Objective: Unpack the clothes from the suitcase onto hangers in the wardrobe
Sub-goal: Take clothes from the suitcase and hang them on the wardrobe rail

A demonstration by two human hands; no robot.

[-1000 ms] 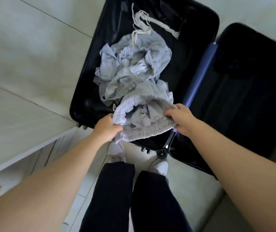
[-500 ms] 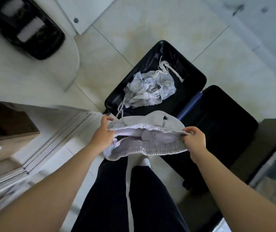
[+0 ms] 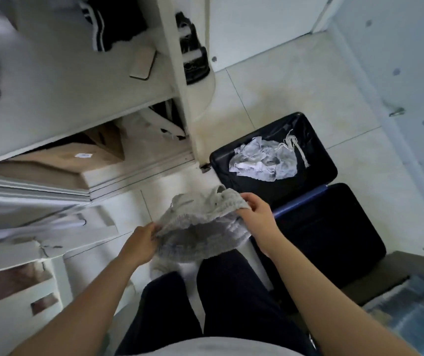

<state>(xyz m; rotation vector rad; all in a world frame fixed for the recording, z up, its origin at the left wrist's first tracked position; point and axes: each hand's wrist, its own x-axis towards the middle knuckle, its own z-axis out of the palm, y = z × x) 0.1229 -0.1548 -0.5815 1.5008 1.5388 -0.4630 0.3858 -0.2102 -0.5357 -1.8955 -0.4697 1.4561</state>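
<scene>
Pale tiled floor (image 3: 295,80) under us, white wardrobe (image 3: 64,98) at left. We hold grey garment (image 3: 200,227) above our legs, clear of suitcase: our left hand (image 3: 141,240) pinches its left edge, our right hand (image 3: 257,214) grips ribbed band at right. Black suitcase (image 3: 334,227) lies open on floor; crumpled pale clothes (image 3: 262,163) in its far half.

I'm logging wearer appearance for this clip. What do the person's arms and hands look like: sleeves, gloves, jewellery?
Both forearms are bare, with no sleeve in view. The left hand and right hand wear no gloves, and no ring, watch or bracelet shows. The person wears dark trousers and a pale top.
</scene>
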